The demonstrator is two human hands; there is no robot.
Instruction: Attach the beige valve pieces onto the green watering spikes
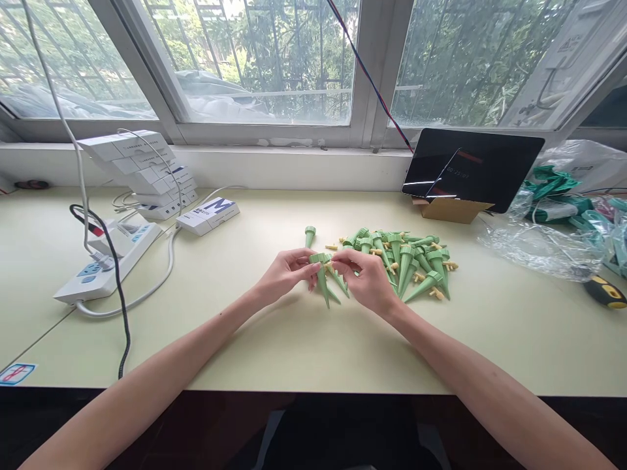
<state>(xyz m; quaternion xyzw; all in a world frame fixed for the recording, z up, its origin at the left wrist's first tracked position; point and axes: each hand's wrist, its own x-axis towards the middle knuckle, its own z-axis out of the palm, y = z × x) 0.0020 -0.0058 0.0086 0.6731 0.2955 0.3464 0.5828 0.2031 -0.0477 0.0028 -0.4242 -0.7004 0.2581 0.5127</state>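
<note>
In the middle of the frame, the left hand (287, 273) pinches a green spike (322, 287) by its top, point downward. The right hand (365, 277) has a tight fingertip grip on a small yellow peg (328, 264) beside it. More green spikes (405, 260) lie right of centre.

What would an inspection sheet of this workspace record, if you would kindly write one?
Surface: pale yellow-green tabletop, seam at left.
Job's things: ribbed-cap green plastic cones piled among small yellow plastic fittings.
Clutter: stacked white cardboard boxes; crumpled clear plastic at right.
Left hand: holds a capped green cone.
Right hand: appears to pinch a yellow fitting at that cone's cap.
Cables: white cable and black cable by a white plastic power strip.
Surroundings: grey-framed windows; black-screened tablet leaning on brown cardboard.
</note>
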